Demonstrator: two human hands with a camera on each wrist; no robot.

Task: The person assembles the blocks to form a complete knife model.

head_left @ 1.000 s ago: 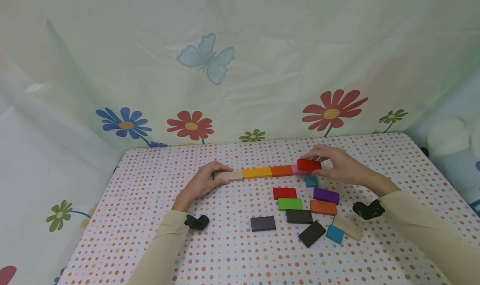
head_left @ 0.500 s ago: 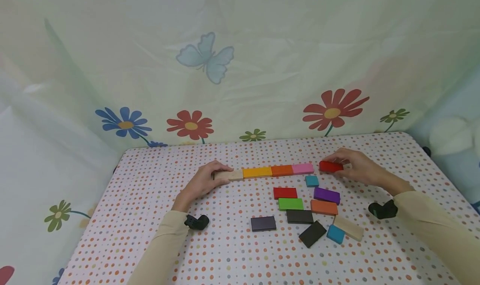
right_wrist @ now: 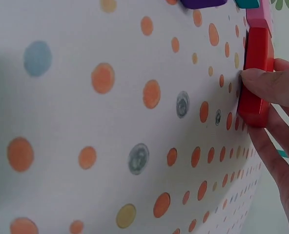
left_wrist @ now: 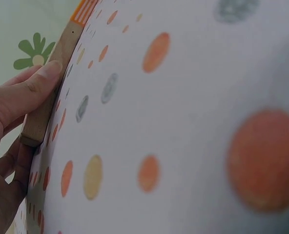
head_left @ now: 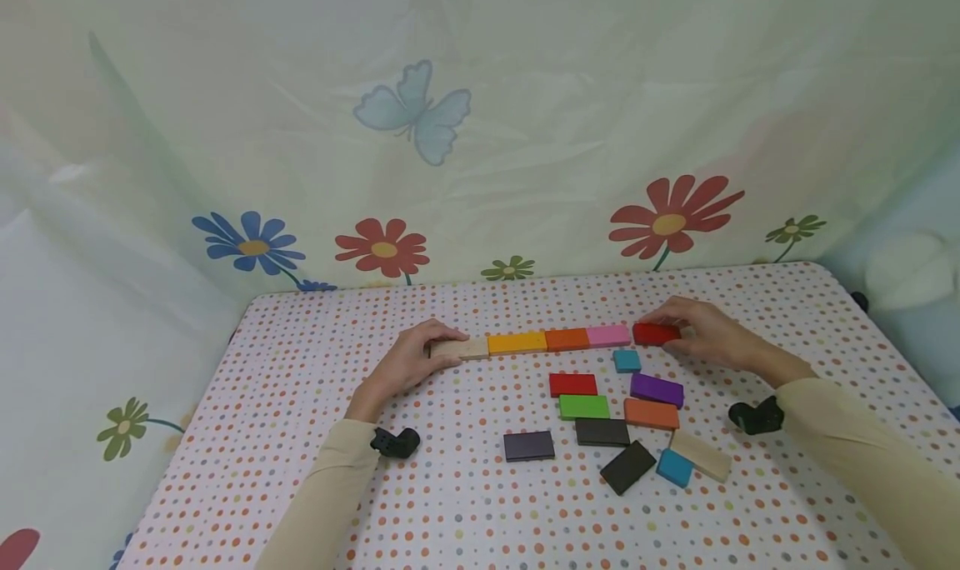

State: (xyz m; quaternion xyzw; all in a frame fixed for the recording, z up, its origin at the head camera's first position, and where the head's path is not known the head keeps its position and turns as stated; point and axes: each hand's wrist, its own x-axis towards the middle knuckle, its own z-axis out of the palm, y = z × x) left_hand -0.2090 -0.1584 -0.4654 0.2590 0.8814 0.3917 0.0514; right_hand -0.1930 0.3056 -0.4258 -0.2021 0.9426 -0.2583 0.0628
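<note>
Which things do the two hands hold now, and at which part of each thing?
The right hand pinches the red block at its right end. The left hand grips the beige block at the row's left end.

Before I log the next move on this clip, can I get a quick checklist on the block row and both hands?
1. Right hand has a grip on the red block: ok, thumb and fingers pinch it.
2. Red block in line with the row: ok, it lies flat at the row's right end.
3. Red block flush against the pink block: cannot tell, any gap is too fine to see.
4. Left hand steadies the beige block at the row's left end: ok.
5. Loose blocks clear of the row: ok, the small teal block lies just in front, apart.
</note>
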